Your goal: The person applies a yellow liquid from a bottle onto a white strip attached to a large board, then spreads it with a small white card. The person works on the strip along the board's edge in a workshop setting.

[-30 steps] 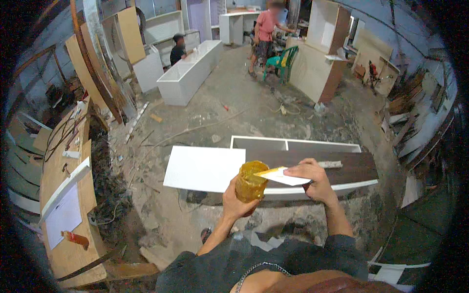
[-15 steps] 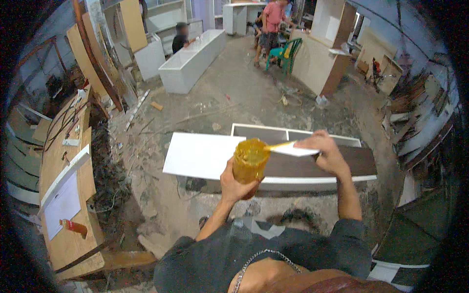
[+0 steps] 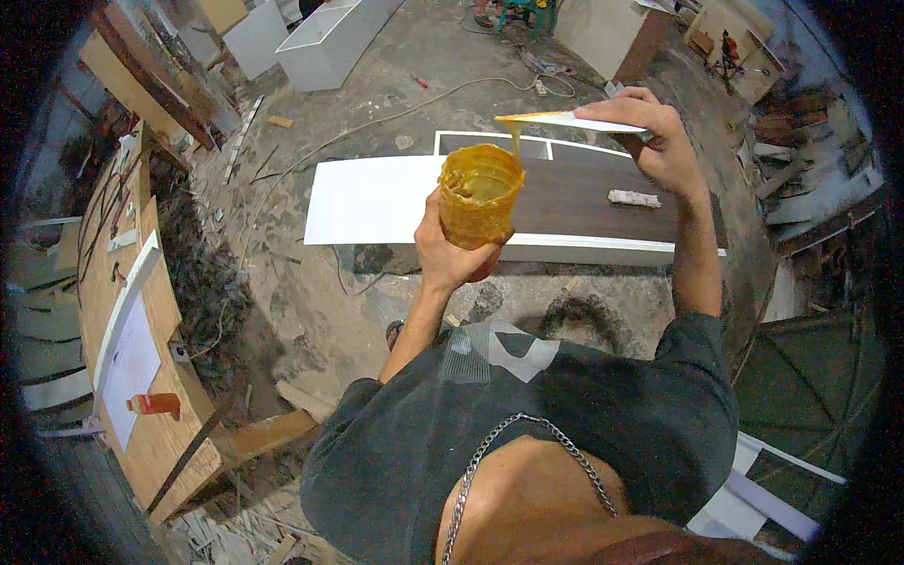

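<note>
My left hand (image 3: 448, 252) is wrapped round an amber jar (image 3: 478, 212) of thick yellow glue, its rim coated and its mouth tipped up into view. My right hand (image 3: 667, 141) pinches a flat white strip (image 3: 593, 121) above and to the right of the jar. Yellow glue covers the strip's left end, and a strand of it hangs down to the jar's rim. Beyond the hands lies a low cabinet with a dark brown face (image 3: 589, 212). A white panel (image 3: 367, 202) rests at its left. On the brown face sits a small whitish roll (image 3: 635, 199).
Along the left stands a wooden workbench (image 3: 193, 433) with a curved white strip (image 3: 127, 306) and an orange bottle (image 3: 153, 404). A cable (image 3: 405, 115) snakes over the floor. White cabinets (image 3: 330, 42) stand farther back; scrap wood (image 3: 800, 202) is piled at the right.
My right hand has raised the strip out of the jar, up and to the right, drawing a strand of glue. The view has tilted down, and the whitish roll now shows.
</note>
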A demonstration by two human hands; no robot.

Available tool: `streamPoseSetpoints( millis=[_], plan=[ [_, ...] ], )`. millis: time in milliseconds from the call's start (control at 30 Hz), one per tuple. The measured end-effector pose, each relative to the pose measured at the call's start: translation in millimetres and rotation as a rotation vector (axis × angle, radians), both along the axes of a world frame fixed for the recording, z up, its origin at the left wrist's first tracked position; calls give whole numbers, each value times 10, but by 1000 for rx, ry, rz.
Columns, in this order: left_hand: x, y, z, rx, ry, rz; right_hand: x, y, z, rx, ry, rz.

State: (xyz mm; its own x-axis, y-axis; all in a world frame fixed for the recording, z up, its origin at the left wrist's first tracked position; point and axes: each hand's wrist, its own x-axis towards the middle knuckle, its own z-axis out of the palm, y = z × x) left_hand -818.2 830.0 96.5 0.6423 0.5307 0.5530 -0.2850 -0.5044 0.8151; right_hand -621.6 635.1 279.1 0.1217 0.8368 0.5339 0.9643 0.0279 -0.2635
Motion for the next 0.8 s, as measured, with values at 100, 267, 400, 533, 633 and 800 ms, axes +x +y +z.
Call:
streamPoseSetpoints(
  millis=[100,267,400,533,633,800],
  plan=[
    [15,8,-14,11,-31,2,-53,50,-4,-4,12,42],
    [-7,3,42,9,25,43,-205,68,-38,-62,-23,39],
    [-5,27,38,6,25,67,-288,-21,-62,-108,-145,13],
    [8,46,-16,6,3,93,-243,-114,-96,-137,-163,10],
    [62,9,-5,12,-19,125,-183,-240,38,-185,-154,-5],
    [7,26,-90,-26,-22,157,-36,-265,66,-160,-116,-84]
  ],
)
